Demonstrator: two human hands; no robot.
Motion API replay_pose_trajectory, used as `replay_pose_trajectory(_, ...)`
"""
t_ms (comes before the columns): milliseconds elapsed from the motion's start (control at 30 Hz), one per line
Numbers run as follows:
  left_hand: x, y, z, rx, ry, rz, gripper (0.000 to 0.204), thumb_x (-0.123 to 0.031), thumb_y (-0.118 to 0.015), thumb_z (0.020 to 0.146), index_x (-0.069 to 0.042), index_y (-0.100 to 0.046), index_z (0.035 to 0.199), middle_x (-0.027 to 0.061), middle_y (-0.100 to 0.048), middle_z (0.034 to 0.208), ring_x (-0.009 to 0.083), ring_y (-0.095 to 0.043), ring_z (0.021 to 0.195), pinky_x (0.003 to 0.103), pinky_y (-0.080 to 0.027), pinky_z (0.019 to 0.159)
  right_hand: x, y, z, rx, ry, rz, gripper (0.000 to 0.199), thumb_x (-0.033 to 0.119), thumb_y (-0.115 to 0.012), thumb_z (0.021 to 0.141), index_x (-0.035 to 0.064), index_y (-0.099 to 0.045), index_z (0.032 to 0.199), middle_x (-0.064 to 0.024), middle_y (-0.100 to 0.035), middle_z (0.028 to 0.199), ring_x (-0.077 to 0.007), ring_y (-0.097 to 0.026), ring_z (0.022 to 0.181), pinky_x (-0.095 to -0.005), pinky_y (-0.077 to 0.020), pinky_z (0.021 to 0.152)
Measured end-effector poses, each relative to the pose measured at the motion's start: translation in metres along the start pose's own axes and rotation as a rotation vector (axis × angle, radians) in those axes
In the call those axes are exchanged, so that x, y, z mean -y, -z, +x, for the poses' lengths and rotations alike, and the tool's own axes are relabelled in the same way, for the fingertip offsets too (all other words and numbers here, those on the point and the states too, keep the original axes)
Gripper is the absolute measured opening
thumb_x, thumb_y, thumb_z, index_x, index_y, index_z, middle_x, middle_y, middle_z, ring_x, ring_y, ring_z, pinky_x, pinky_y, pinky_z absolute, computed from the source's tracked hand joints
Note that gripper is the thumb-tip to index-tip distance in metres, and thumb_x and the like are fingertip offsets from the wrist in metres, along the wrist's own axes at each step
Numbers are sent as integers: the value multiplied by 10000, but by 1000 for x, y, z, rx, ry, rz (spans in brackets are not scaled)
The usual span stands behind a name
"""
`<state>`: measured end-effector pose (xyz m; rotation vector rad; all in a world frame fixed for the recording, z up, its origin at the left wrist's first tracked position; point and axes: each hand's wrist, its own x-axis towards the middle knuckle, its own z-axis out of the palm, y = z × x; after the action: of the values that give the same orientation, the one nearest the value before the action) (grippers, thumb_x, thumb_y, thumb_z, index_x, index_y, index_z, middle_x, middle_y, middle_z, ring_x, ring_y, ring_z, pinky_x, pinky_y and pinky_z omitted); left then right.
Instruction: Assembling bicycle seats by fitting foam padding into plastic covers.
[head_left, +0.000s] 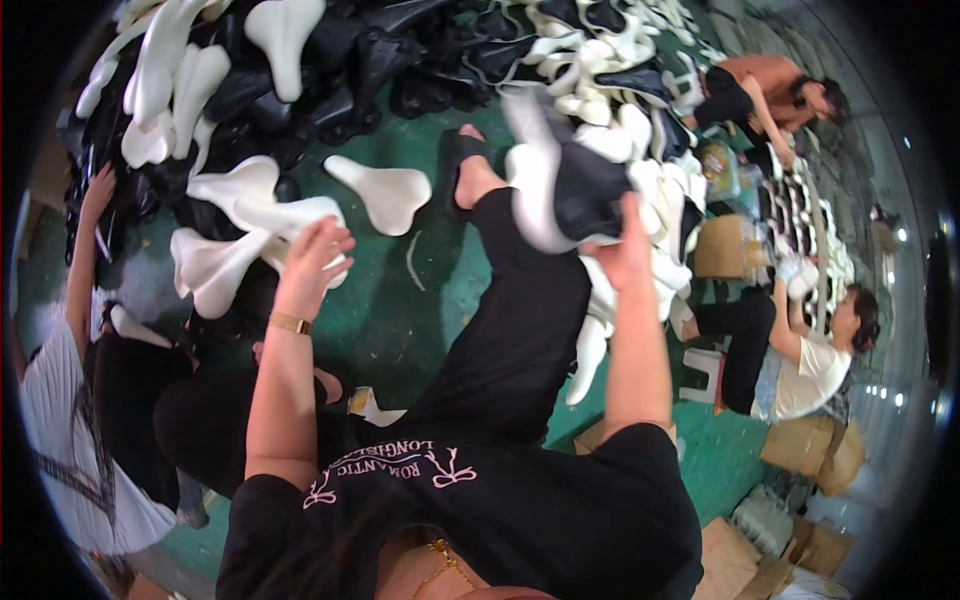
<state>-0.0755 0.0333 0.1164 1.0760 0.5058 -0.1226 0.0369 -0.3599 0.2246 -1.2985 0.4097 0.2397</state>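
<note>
My left hand (318, 258) grips the near end of a white bicycle saddle pad (285, 215), its fingers curled over the edge. That pad lies across other white saddle pads (215, 265) on the floor. My right hand (625, 245) holds a black bicycle saddle shell (588, 190) by its lower end, raised over my leg. Beside the shell, and seemingly touching it, is a white saddle pad (538, 180) smeared by motion; I cannot tell how it is held. A single white saddle pad (385, 195) lies on the green floor between my hands.
Heaps of black saddle shells (370, 60) and white saddle pads (590, 60) cover the floor ahead. A co-worker's arm (85, 240) reaches in at left. Two people sit at right, by a cardboard box (722, 247) and a white stool (700, 378). My leg (510, 310) stretches forward.
</note>
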Motion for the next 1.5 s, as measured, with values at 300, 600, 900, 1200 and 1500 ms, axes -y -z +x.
replay_pose_trajectory(300,58,19,23,-155,347,135,370,-252,-597,899,-93,-501,1218,45,-580,1079,187,-581,1006,363,-478,851,55,106,198,-241,127,457,470,283,-515,953,-83,-415,1231,-278,-545,1195,-376,-593,1077,-464,-526,924)
replay_pose_trajectory(600,65,41,70,-494,176,15,338,-188,-562,916,-33,-488,1207,78,-590,1041,166,-609,865,303,-518,730,-162,-131,290,600,377,-1603,530,201,-626,831,115,-471,1330,-159,-627,1095,-338,-595,1056,-439,-483,906)
replay_pose_trajectory(900,45,44,87,-380,94,-90,470,-213,-638,896,-9,-465,1282,113,-608,1118,190,-608,1001,321,-502,853,-255,-168,271,598,183,-1559,306,95,-510,825,142,-689,1068,-161,-674,989,-268,-659,935,-389,-513,822)
replay_pose_trajectory(1200,31,70,92,-391,24,-360,482,-299,-593,900,-16,-470,1270,100,-577,1214,222,-575,1093,402,-460,942,-243,-295,225,1146,-206,-849,448,64,-555,787,77,-593,1232,-152,-651,1099,-214,-658,832,-310,-534,718)
replay_pose_trajectory(1500,24,59,78,-427,-34,-561,498,-128,-519,811,-58,-416,1293,81,-521,1238,262,-478,1185,471,-401,989,-261,-429,268,406,300,-1144,368,333,-566,889,66,-640,1131,-204,-648,1070,-384,-600,1022,-431,-470,884)
